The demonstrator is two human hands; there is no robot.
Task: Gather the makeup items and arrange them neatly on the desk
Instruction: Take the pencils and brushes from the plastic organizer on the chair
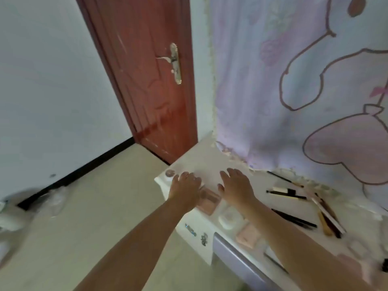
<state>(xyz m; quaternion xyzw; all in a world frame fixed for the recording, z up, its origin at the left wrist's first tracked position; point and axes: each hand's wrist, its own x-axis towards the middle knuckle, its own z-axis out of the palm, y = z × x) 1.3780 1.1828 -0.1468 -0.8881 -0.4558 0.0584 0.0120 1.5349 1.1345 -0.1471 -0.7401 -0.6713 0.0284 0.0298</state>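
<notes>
Makeup still scattered: pink palette [209, 198] between hands near desk [210, 158] left end, round compact [230, 219] and pink case [248, 235] along front edge, brushes [294, 219] mid-desk. Left hand [185, 186], right hand [236, 186] flat, fingers open, gripping nothing. Gathering barely begun. Next, probably: close on palette, line up.

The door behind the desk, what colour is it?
The door is reddish-brown with a gold-coloured handle plate, seen in the head view.
</notes>
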